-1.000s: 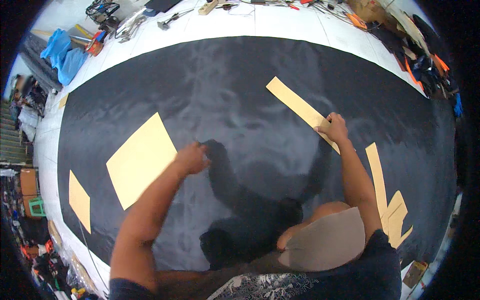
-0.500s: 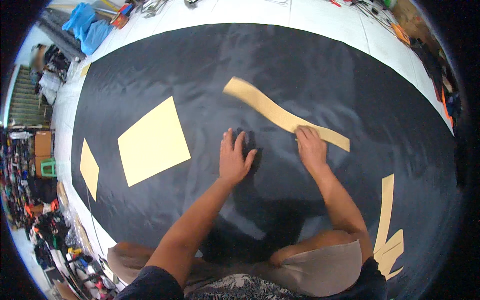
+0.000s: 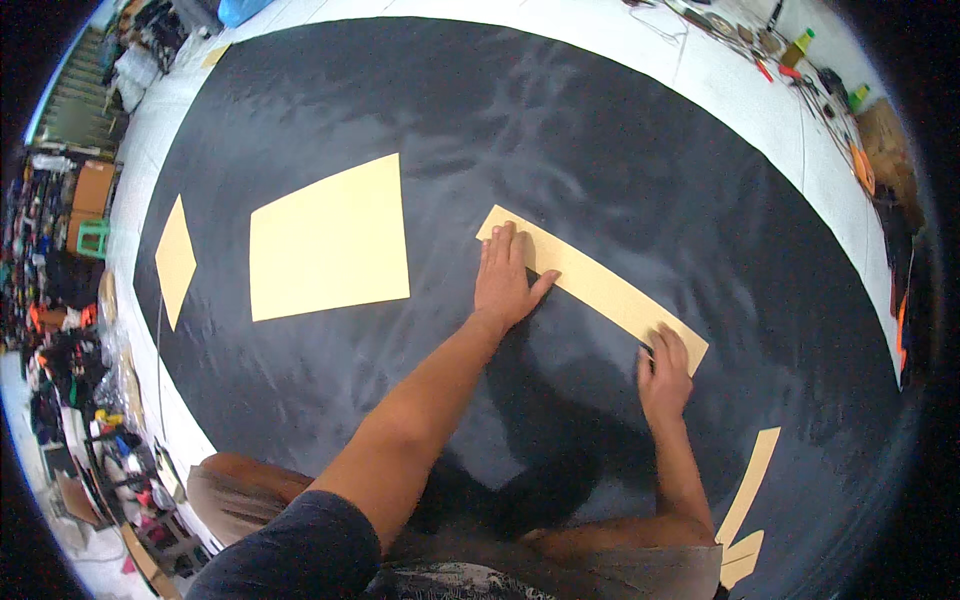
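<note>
A long, slightly curved tan strip (image 3: 605,290), like a card or paper pattern piece, lies flat on a wide black sheet (image 3: 480,120). My left hand (image 3: 508,275) rests on its far left end, fingers stretched out and thumb spread. Near the strip's right end, the fingers of my right hand (image 3: 666,378) lie on the lower edge, with the thumb apart from them. Neither hand grips anything. To the left is a large four-sided pale yellow piece (image 3: 330,240), and beyond it a smaller diamond-shaped piece (image 3: 176,262).
At the lower right, a narrow tan strip (image 3: 752,480) lies beside smaller cut pieces (image 3: 741,560). White floor (image 3: 640,50) surrounds the sheet. Tools, cables and a green bottle (image 3: 798,48) are at the far right. A green stool (image 3: 93,239) and cluttered goods line the left.
The strip's raised, blurred far end has come down flat. My left hand has moved right onto that end; my right hand has shifted toward me and right along the strip. The view has also turned.
</note>
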